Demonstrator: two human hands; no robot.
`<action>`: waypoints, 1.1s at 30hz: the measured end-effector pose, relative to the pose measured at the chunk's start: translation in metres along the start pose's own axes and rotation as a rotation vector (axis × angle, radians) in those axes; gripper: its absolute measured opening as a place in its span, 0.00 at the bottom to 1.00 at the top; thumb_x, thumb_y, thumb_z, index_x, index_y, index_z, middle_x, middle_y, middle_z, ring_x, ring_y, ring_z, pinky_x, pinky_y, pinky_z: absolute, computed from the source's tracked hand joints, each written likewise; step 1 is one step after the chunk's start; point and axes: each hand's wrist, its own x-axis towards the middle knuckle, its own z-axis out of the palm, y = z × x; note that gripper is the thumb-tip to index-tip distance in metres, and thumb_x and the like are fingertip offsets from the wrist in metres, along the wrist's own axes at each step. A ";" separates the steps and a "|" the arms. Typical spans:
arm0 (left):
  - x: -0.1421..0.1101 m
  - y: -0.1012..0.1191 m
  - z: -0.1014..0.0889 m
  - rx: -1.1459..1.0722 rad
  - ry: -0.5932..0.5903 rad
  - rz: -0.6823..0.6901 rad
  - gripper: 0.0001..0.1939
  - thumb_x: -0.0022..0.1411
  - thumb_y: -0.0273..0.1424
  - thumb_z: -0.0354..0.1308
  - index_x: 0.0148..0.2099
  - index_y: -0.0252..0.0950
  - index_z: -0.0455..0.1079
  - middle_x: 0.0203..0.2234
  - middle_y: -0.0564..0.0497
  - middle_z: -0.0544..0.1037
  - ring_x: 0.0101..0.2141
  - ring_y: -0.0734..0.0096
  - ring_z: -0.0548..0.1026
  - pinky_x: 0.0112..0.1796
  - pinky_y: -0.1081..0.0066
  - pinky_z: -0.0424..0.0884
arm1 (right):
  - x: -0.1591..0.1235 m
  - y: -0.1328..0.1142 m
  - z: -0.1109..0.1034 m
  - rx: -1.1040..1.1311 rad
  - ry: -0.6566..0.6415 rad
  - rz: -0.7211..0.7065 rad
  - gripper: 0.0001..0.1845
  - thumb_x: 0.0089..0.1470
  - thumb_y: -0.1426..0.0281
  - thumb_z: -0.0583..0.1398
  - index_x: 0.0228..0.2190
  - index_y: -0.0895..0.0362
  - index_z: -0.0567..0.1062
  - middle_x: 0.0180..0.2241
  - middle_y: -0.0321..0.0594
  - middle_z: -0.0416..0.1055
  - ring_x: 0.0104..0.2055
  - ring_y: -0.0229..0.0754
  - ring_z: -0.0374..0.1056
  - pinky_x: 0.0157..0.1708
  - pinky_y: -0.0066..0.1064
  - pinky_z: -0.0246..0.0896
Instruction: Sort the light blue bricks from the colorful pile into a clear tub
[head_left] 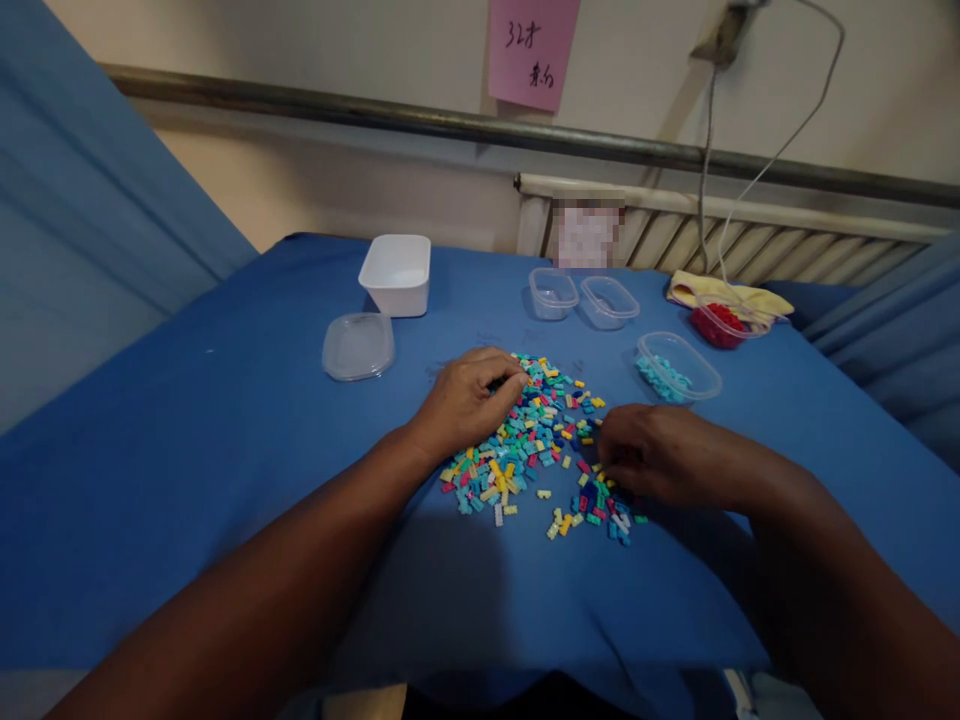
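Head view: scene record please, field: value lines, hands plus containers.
Left hand: at left edge of brick pile
Right hand: at pile's right side; hold not visible
Pile colours: mixed; on blue cover
Turquoise bricks: in transparent tub beyond right hand
Red pieces: in second tub, by yellow cloth
White tub: back left

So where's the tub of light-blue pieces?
In the head view, the tub of light-blue pieces sits right of centre, just beyond the right hand, with the tub of red pieces farther right.

A metal rail (420,119) crosses the pale wall (337,45) above a radiator (667,235).
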 end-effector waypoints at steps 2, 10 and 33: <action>-0.001 -0.001 0.000 0.001 0.006 0.007 0.09 0.75 0.31 0.60 0.43 0.40 0.82 0.41 0.48 0.85 0.45 0.61 0.82 0.49 0.58 0.77 | 0.001 0.003 0.000 0.069 0.042 0.017 0.07 0.58 0.77 0.62 0.35 0.53 0.79 0.31 0.35 0.79 0.31 0.41 0.71 0.32 0.31 0.60; 0.000 -0.003 0.001 0.002 0.003 0.002 0.09 0.75 0.31 0.61 0.43 0.40 0.83 0.41 0.48 0.85 0.45 0.61 0.82 0.50 0.59 0.77 | 0.023 0.018 0.012 -0.045 0.226 -0.079 0.14 0.58 0.79 0.61 0.42 0.55 0.82 0.38 0.42 0.80 0.40 0.46 0.76 0.41 0.34 0.67; -0.001 -0.002 0.002 0.003 0.003 0.003 0.10 0.75 0.32 0.60 0.40 0.38 0.80 0.41 0.47 0.85 0.45 0.59 0.82 0.50 0.57 0.76 | 0.054 0.003 0.013 -0.104 0.171 -0.024 0.11 0.64 0.76 0.62 0.43 0.54 0.83 0.41 0.41 0.84 0.41 0.45 0.78 0.42 0.32 0.66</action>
